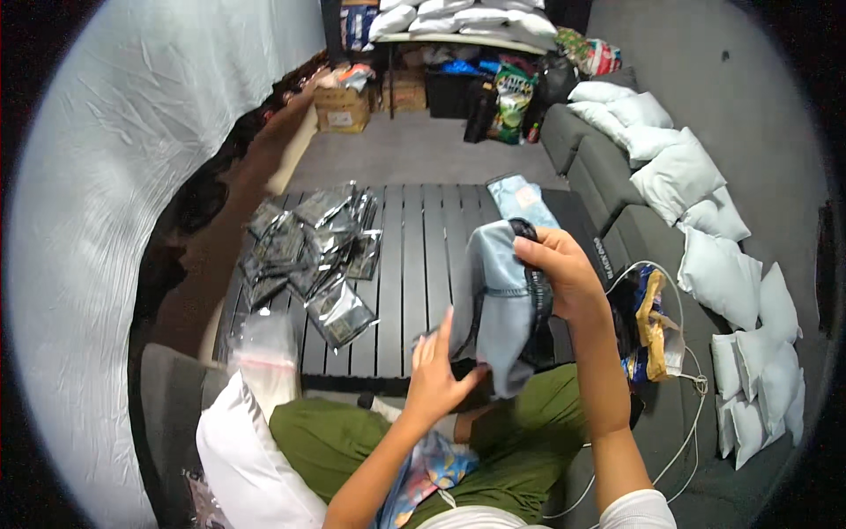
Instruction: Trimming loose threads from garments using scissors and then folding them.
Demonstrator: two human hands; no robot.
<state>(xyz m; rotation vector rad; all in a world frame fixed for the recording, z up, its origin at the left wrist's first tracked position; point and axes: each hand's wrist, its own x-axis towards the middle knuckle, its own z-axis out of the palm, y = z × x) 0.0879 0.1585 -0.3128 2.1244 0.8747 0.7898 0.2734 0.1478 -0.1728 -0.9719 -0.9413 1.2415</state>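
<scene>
My right hand (564, 269) pinches the dark elastic waistband of light blue underwear (507, 309), held up above the near edge of the slatted table. The fabric hangs down from the band, its lower part slightly blurred. Just left of it is my left hand (436, 379), fingers spread, its thumb close to the cloth; whether it touches cannot be made out. Beyond my right hand, a folded light blue cloth (522, 199) with a pale label lies on the table. Many dark packets in shiny clear plastic (339, 310) are heaped at the table's left side.
The black slatted table (410, 238) stands before my knees. Clear plastic bags (267, 353) and a white pillow (251, 450) are at my left. A grey sofa (630, 238) with pale pillows (679, 176) runs along the right, near a white cable (696, 383). Cardboard boxes (342, 110) stand at the back.
</scene>
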